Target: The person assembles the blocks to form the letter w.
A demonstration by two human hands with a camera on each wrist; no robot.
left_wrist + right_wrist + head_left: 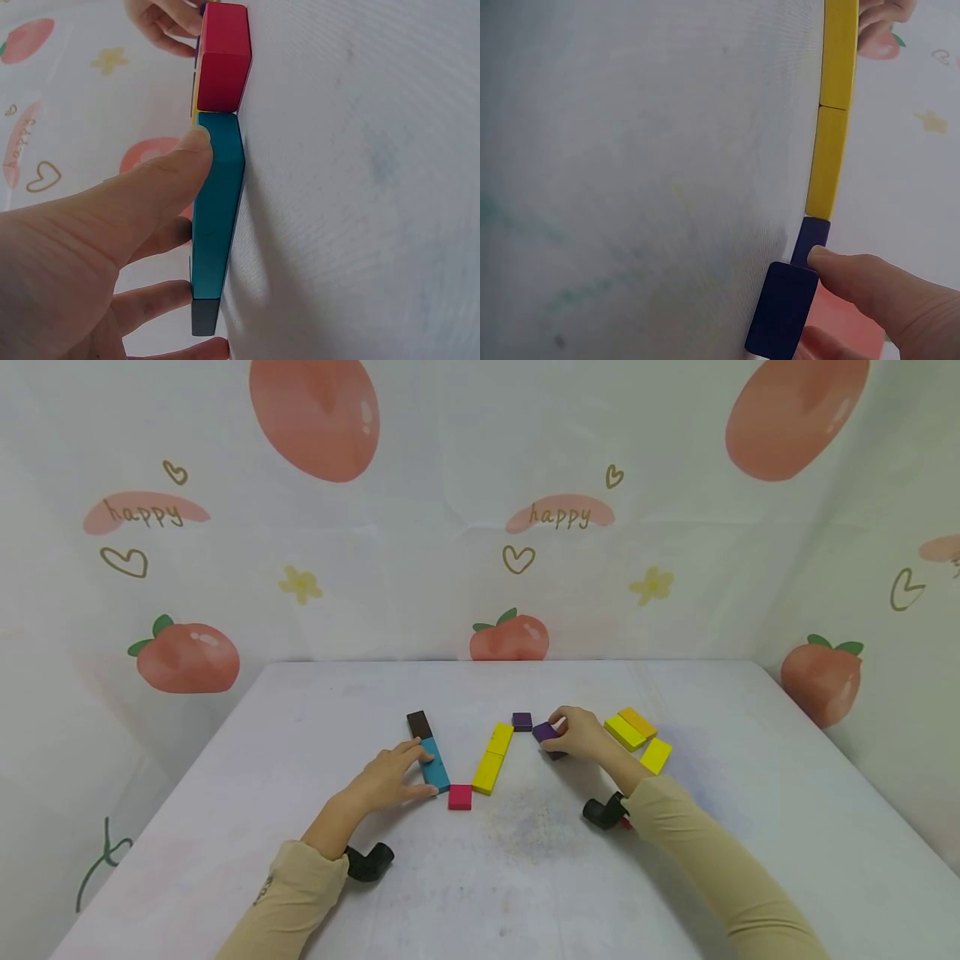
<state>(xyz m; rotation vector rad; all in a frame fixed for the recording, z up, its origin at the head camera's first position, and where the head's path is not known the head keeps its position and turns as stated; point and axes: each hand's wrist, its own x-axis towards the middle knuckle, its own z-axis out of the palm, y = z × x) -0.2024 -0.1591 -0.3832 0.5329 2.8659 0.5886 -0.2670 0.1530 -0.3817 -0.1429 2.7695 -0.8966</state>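
Observation:
My left hand (386, 777) rests at a row of blue blocks (433, 767), its thumb and spread fingers touching them. A dark brown block (419, 724) joins the row's far end, and a red block (460, 797) sits by its near end. From the red block, two yellow blocks (492, 758) slant away to the right. Beyond them lies a small purple block (522, 721). My right hand (581, 734) pinches another purple block (546, 732) between thumb and fingers, just right of that one. In the right wrist view, this purple block (782, 310) partly covers the other.
Right of my right hand lie loose yellow blocks (625, 732) and an orange block (638, 722). A red piece (626, 823) is mostly hidden beside my right wrist's black camera (603, 812). The white table (480, 893) meets a printed cloth backdrop (420, 568).

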